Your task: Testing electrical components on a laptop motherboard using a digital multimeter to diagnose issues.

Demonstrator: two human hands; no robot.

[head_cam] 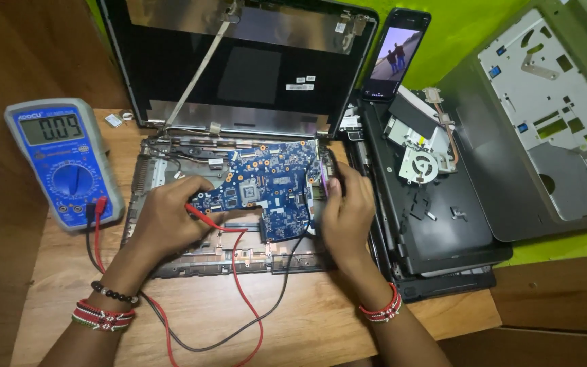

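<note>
A: So, how far is the work, from biggest part to smallest?

B: The laptop is lying fully opened on the wooden table (293, 306). The grey top cover (552, 115) is already off and is resting at the right on the green cloth. The screen lid (239, 61) is standing up at the back w/ its panel removed. The cooling fan (421, 165) is also out and is lying on a black base part, right of the main chassis. The blue motherboard (266, 187) is still sitting in the chassis, so it seems testing is going on, not reassembly. I judge disassembly is done, measuring is in progress.

A: And the meter?

B: The blue multimeter (66, 163) is lying at the left, display is on, red and black leads are plugged in and running across the table to the board.

A: The hands?

B: The left hand (168, 217) is closing its fingers on the red probe (202, 216), tip is touching approx. the left edge of the board. The right hand (348, 211) is curling around the black probe (338, 178) at the board's right edge, fingers tight together on it. A phone (395, 54) is leaning behind, screen lit.
</note>
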